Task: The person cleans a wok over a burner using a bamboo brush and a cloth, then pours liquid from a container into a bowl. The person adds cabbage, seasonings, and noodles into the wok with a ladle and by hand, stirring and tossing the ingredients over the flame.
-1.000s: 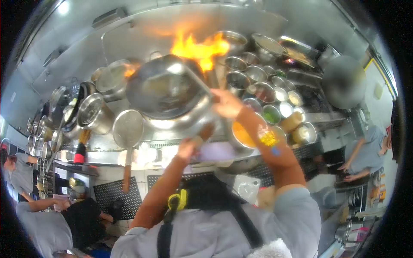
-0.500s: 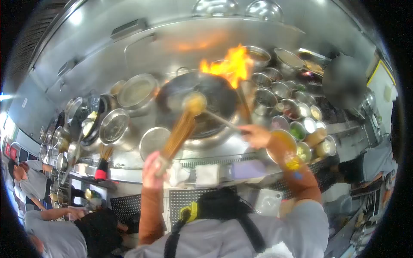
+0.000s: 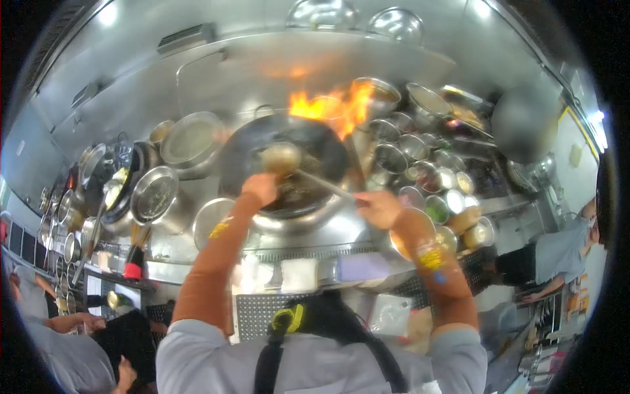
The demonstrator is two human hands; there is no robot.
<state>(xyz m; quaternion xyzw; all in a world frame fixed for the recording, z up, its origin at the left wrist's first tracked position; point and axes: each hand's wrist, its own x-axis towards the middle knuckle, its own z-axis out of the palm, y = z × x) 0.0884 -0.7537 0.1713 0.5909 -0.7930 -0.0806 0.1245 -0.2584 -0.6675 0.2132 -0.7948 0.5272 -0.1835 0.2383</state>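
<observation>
A large black wok stands on the stove in front of me, with some dark liquid in its bottom. My right hand grips the end of a ladle from the right. The ladle's round bowl is over the wok, blurred and tan inside. Over the wok's near left part, close to the ladle bowl, is my left hand, closed. The bamboo wok brush it held half a second ago is hidden now, apparently behind the hand.
Flames rise behind the wok's right side. Several metal seasoning bowls crowd the right. Pots and a wide strainer stand left. Another brush with a red-and-black handle stands nearby. Co-workers are at both sides.
My left hand has moved forward from the counter edge to over the wok, and the brush has dropped from sight. My right hand stays on the ladle. The flames are lower and wider.
</observation>
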